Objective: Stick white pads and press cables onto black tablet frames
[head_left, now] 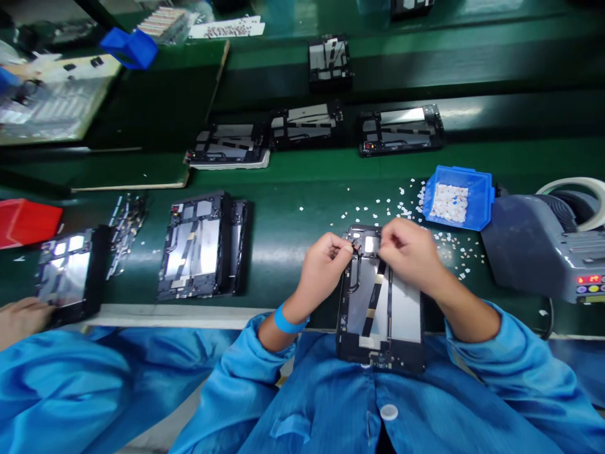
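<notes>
In the head view, the person's left hand is curled almost shut. Its grip pinches the top left corner of a flat black tablet frame with a shiny grey middle. The right hand is curled tight too. Its fingertips press down on the top edge of the same frame, next to a small white square patch. What the right grip pinches, if anything, is too small to tell. A thin blue band goes around the left wrist.

The frame lies long-ways, pointing away from the person. Its near end rests on the person's blue coat and its far end sits on the green worktop. A dark strip runs down its middle.

Little white bits are scattered on the worktop just past the hands. A blue plastic tray full of the same bits sits to the right. A grey machine stands further right. More black frames lie to the left. Another person's hand touches one at the far left.
</notes>
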`<state>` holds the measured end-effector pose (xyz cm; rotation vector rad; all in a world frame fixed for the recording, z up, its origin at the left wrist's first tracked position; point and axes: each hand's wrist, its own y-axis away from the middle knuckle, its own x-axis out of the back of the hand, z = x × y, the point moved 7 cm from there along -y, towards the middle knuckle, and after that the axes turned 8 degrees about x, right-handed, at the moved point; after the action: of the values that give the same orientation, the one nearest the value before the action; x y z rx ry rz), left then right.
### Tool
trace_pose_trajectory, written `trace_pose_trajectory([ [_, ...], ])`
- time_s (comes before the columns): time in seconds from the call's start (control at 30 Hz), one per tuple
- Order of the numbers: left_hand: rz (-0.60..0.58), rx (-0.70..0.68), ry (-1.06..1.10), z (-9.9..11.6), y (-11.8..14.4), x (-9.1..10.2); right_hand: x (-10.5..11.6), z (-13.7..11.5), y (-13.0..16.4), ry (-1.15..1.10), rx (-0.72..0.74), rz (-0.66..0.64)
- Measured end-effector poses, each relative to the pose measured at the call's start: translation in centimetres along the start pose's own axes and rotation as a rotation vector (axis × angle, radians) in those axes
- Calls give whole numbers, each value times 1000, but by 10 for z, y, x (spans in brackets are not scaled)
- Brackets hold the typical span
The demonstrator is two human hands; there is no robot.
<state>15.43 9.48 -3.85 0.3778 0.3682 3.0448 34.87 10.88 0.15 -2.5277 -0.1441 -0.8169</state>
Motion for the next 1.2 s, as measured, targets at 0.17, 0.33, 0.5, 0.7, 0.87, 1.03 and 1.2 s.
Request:
trace_pose_trajectory([
  [0.17, -5, 40, 44, -6, -7, 2, 68, 34, 11, 228, -213, 166],
  [0.33, -21, -32, -46, 2, -1, 11, 107, 57, 8, 611, -322, 171],
  [0.5, 19, -379, -431, 25, 4, 24, 78, 45, -1, 363, -313, -1],
  [0.7, -14, -726, -816, 34, -5, 10, -10, 4, -25, 230, -326, -326],
  [0.87, -35, -766, -880, 30, -7, 5, -35, 11, -34, 353, -376, -405],
  [1.03, -31, -782, -927, 26, -6, 2, -36, 13, -32, 394, -358, -408],
  [1.2, -29, -800, -1041, 28, -6, 0, -37, 14, -35, 394, -346, -446],
])
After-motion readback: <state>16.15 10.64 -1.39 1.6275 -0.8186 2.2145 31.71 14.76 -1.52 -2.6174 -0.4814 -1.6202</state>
